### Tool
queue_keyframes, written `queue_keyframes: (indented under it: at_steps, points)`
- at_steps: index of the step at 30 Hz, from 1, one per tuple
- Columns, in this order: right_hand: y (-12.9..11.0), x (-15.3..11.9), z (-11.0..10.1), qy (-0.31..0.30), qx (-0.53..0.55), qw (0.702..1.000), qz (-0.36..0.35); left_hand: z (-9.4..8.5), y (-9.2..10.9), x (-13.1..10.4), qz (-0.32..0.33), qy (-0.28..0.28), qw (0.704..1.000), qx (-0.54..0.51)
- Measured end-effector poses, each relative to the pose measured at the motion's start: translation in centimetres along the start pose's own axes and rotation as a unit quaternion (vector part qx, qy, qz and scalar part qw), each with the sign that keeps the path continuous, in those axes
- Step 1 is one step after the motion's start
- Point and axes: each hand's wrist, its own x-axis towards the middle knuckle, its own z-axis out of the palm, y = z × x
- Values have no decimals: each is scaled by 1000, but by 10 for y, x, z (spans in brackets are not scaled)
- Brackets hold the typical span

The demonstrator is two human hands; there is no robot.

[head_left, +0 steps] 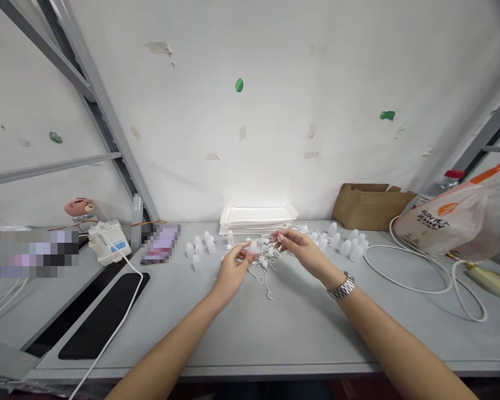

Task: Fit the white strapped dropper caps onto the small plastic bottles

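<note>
My left hand (234,268) is closed around a small translucent white plastic piece (254,246), shaped like a little bottle or cap. Just to its right, my right hand (303,251), with a metal watch at the wrist, has its fingers pinched together; what sits between the fingertips is too small to make out. Below both hands lies a loose pile of white plastic straps with ring ends (270,295). Similar translucent pieces (197,263) stand in a group left of my hands, and another group (357,253) stands to the right.
Behind my hands, a stack of white trays (258,215) is against the wall. An open cardboard box (370,206), a plastic bag (445,222) and a looped white cable (408,290) occupy the right. At left are a phone (161,244), a black mat (104,319) and a power strip (109,243).
</note>
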Motion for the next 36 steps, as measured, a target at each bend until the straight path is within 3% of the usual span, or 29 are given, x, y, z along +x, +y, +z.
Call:
queue_keyframes:
  at_steps: [3, 5, 8, 13, 27, 31, 36]
  points:
    - [1, -4, 12, 26, 63, 997, -35, 4, 2, -3, -3, -61, 998, -28]
    - [2, -6, 20, 58, 78, 994, -57, 6, 4, -4, -13, -71, 997, -39]
    - [0, -11, 29, 99, 86, 987, -94, 6, 4, -5, -13, -46, 999, -22]
    - [0, -15, 35, 83, 81, 986, -119, 4, 5, -6, -9, -3, 1000, 14]
    - [3, -14, 36, 93, 80, 988, -98, 6, 7, -8, -9, 9, 1000, 29]
    - [1, -13, 34, 92, 105, 988, -61, 8, 5, -8, -13, -31, 999, -1]
    - [4, -12, 36, 23, 157, 987, -13, 8, 6, -9, -13, -78, 996, -34]
